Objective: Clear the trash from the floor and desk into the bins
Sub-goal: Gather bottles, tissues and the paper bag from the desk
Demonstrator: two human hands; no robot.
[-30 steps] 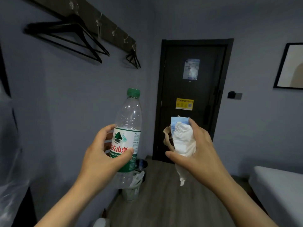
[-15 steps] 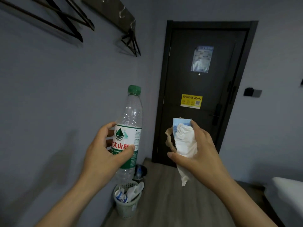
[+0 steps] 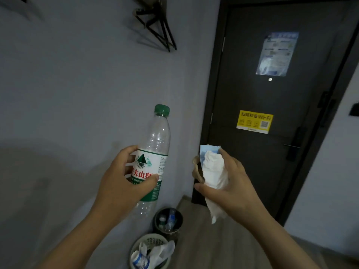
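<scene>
The grey-brown wood-look floor (image 3: 223,247) carries two bins along its left wall edge: a pale woven wastebasket (image 3: 136,247) holding crumpled paper, and just behind it a dark round bin (image 3: 158,228) holding bottles.

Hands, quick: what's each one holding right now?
Left hand: closed around a clear plastic bottle with a green cap.
Right hand: closed on a bundle of white tissue and wrappers.

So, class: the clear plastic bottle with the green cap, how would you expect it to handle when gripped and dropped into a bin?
The bottle looks empty, so probably light. Its thin clear walls would likely dent under the left hand. Being round, it may roll if it misses.
</scene>
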